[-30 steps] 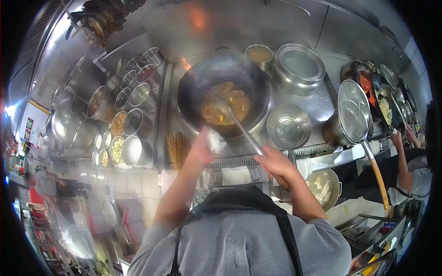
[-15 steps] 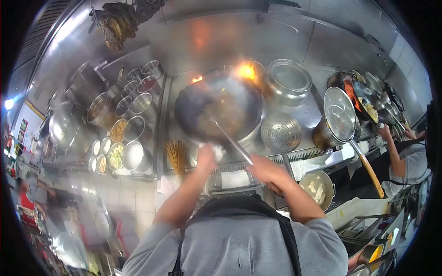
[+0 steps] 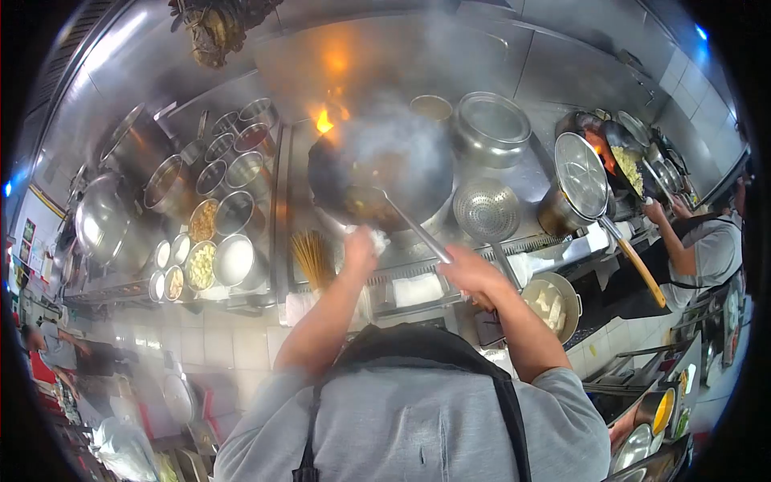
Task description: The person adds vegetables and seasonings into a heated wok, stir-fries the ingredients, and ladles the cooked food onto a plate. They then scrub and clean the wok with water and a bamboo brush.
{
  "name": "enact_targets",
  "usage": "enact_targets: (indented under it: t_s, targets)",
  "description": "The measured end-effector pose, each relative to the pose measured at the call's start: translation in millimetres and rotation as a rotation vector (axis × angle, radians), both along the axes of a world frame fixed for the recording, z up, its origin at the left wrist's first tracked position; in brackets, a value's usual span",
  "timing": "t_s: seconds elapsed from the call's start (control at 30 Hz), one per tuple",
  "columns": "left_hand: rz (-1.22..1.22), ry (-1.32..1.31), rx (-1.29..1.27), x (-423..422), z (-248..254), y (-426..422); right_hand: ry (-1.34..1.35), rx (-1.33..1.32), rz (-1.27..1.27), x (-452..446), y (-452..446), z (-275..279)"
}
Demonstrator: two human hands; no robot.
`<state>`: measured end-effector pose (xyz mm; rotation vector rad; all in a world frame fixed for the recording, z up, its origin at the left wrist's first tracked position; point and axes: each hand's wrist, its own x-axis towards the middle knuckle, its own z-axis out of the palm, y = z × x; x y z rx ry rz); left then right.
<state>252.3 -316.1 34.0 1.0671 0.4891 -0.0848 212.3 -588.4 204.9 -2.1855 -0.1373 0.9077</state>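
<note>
A large dark wok (image 3: 333, 193) sits over the burner, smoke rising from it and hiding much of its inside. My left hand (image 3: 360, 251) is closed on a folded white cloth (image 3: 377, 238) at the wok's near edge; whether a wok handle lies under the cloth cannot be seen. In my right hand (image 3: 470, 271) is the metal handle of a long ladle (image 3: 414, 225), reaching down into the wok. Its head is blurred among the brownish food (image 3: 368, 205). To the right of the wok rests a perforated strainer (image 3: 487, 210).
Flame (image 3: 324, 121) shows behind the wok. A lidded steel pot (image 3: 493, 128) stands back right, a mesh skimmer (image 3: 581, 173) on a pot nearer. Bamboo sticks (image 3: 312, 255) stand left of my left hand, beyond them ingredient containers (image 3: 201, 265). A co-worker (image 3: 683, 249) cooks at right.
The wok's far edge now stands lower and the smoke over it is thicker. Flame at its right back is gone; flame at its left back is larger. Both hands keep their grips.
</note>
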Motion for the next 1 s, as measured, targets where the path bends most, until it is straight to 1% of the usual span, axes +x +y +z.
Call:
enact_targets:
  t_s: [0.03, 0.07, 0.1, 0.13, 0.17, 0.2, 0.23, 0.27, 0.33, 0.37, 0.4, 0.43, 0.5, 0.53, 0.57, 0.6, 0.63, 0.7, 0.73, 0.77, 0.8, 0.83, 0.87, 0.9, 0.93, 0.97, 1.0]
  targets:
    - [0.056, 0.025, -0.088, 0, 4, -7, -0.263, -0.040, 0.068, -2, -5, -27]
    - [0.116, 0.051, -0.176, -3, 21, -13, -0.526, -0.079, 0.143, -8, -14, -57]
    - [0.044, 0.010, -0.107, 2, 3, -6, -0.638, -0.019, 0.125, -19, -17, -48]
    - [-0.022, -0.033, -0.038, 6, -16, 1, -0.504, 0.037, 0.065, -24, -22, -38]
    - [-0.003, -0.007, -0.118, 3, 4, -4, -0.355, 0.089, 0.006, -40, -22, -1]
    - [0.021, 0.059, -0.106, 3, 15, -4, -0.195, 0.134, -0.049, -51, -24, 22]
    - [0.045, 0.125, -0.096, 4, 26, -4, -0.054, 0.107, -0.028, -47, -27, 27]
    - [0.029, 0.021, -0.195, 13, 22, -2, -0.044, 0.061, -0.012, -40, -22, 28]
    - [0.071, -0.062, -0.203, 8, -19, -4, -0.035, -0.026, 0.011, -24, -10, 15]
    - [0.106, -0.048, -0.213, -17, -10, -14, -0.330, -0.009, 0.049, -14, -10, -25]
    - [0.143, -0.040, -0.218, -50, 7, -22, -0.631, 0.015, 0.088, 4, -8, -83]
    - [0.127, -0.027, -0.263, -78, 6, -21, -0.935, 0.045, 0.119, 15, -5, -114]
    - [0.102, -0.086, -0.250, -101, 9, -18, -0.974, 0.034, 0.117, 7, 0, -101]
    - [0.124, -0.049, -0.254, -97, 16, -18, -0.987, 0.024, 0.124, 0, 1, -88]
    - [0.147, -0.012, -0.258, -95, 31, -20, -0.687, 0.016, 0.071, -11, 3, -53]
    - [0.172, 0.028, -0.277, -70, 47, -18, -0.384, 0.007, 0.018, -26, 6, -6]
    - [0.136, 0.001, -0.244, -42, 36, -11, -0.080, -0.005, -0.034, -34, 9, 18]
    - [0.070, 0.018, -0.130, -9, 37, 0, -0.061, -0.043, -0.028, -31, 12, 18]
    - [0.035, 0.072, -0.043, -6, 38, 4, -0.050, -0.059, -0.029, -31, 13, 14]
    - [0.040, 0.035, -0.092, -15, 27, 4, -0.287, -0.040, 0.006, -21, 11, -23]
    - [0.040, -0.005, -0.143, -32, 6, 0, -0.528, -0.024, 0.037, -1, 8, -84]
    - [0.038, -0.047, -0.194, -49, -8, -5, -0.771, -0.012, 0.067, 11, 4, -116]
    - [0.094, -0.093, -0.239, -73, 1, -14, -0.695, 0.041, 0.006, 6, 4, -106]
    - [0.140, -0.149, -0.191, -73, -3, -15, -0.616, 0.095, -0.049, -3, 8, -83]
    - [0.142, -0.151, -0.157, -68, -12, -11, -0.525, 0.145, -0.091, -16, 11, -66]
    - [0.143, -0.153, -0.124, -63, -21, -7, -0.398, 0.143, -0.131, -27, 11, -58]
    - [0.081, -0.117, -0.102, -31, -24, 4, -0.277, 0.139, -0.178, -38, 12, -52]
